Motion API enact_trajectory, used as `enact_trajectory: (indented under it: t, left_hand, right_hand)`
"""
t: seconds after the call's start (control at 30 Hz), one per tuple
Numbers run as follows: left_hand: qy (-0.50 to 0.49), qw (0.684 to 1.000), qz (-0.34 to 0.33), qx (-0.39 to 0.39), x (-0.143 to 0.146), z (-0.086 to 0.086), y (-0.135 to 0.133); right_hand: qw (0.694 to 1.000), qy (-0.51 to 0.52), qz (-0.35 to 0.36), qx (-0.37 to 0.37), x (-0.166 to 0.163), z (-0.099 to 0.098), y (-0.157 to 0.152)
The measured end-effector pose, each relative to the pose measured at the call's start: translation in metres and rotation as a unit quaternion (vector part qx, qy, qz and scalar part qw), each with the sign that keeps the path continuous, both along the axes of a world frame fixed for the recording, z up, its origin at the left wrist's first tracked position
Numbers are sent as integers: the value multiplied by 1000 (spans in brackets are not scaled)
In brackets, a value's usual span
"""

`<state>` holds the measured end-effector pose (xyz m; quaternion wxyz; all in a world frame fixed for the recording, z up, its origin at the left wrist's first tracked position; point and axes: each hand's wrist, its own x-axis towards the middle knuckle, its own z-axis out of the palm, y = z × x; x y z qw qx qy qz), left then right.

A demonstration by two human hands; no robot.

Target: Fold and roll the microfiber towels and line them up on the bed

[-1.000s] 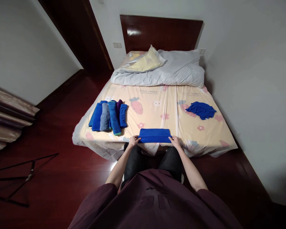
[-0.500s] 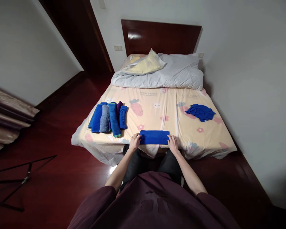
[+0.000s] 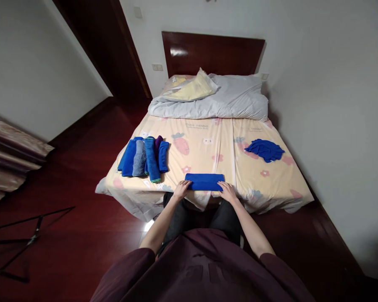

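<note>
A blue towel, folded into a long flat strip, lies crosswise on the bed near its front edge. My left hand rests on the towel's left end, its fingers stretched out over the near corner. On the right end, my right hand lies with its fingers extended across the cloth. Both hands are open and touch the towel from above. To the left sits a group of folded and rolled towels in blue, grey and purple. Farther right is a crumpled blue cloth.
The bed has a patterned sheet, with a white quilt and a pale yellow pillow at its head, below a dark headboard. A black tripod's legs stand on the floor at left, near a curtain.
My hands have moved inward from the towel's ends, their fingers now flatter on it. The strip looks smoother, its lengthwise crease less visible. The camera view has tilted up slightly.
</note>
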<state>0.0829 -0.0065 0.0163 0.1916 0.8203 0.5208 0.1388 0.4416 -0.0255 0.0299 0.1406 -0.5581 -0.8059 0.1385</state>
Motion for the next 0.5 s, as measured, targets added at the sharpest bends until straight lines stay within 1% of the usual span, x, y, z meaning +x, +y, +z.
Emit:
enact_trajectory:
  t: [0.17,0.3,0.4,0.5]
  left_hand:
    - [-32,999,17,-22,-4,4,6]
    - [-99,993,21,-61,-13,4,6]
    - [-162,979,48,-115,-23,5,5]
    - [-232,956,98,-153,-28,5,4]
  right_hand:
    - [1000,3,0,-6,4,1,5]
    - [999,38,-13,-21,12,2,5]
    - [990,121,-41,-59,18,0,7]
    - [961,243,-91,-95,21,-5,10]
